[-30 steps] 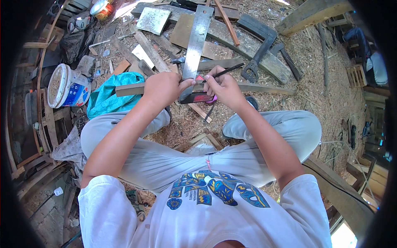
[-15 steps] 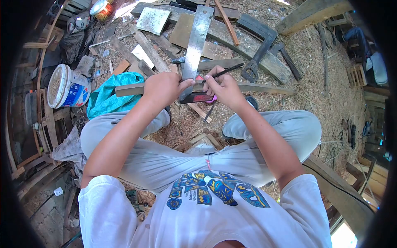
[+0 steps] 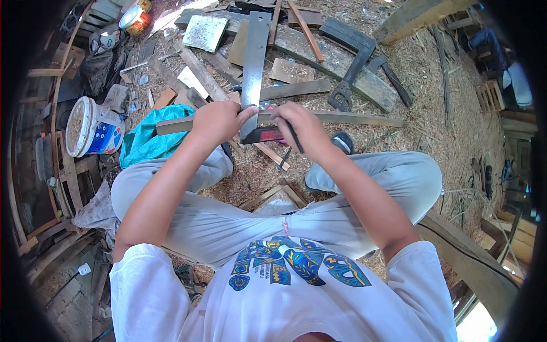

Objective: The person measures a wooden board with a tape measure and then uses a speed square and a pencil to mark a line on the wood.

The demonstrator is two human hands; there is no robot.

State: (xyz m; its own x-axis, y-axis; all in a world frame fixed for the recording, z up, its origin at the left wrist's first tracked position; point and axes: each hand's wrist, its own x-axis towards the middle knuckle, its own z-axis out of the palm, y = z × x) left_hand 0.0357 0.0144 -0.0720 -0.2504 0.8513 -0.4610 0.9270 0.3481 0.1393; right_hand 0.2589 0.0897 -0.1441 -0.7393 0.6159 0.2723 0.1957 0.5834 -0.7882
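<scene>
A long wooden strip runs crosswise in front of my knees. My left hand is closed over it, the thumb pressing a metal try square against the wood. The blade points away from me, and the dark stock with a red patch sits on the near side of the strip. Just right of the blade, my right hand is closed around a thin dark pencil-like stick, its fingertips at the strip. The stick's tip is hidden by the fingers.
A teal sack and a white bucket stand at left. Wood offcuts, a thick plank, a handsaw and a hammer-like tool lie ahead on shavings. Someone in blue trousers is at far right.
The try square's blade has swung upright and shifted left with my left hand. In my right hand, the dark stick has turned from pointing up-right to pointing down toward me.
</scene>
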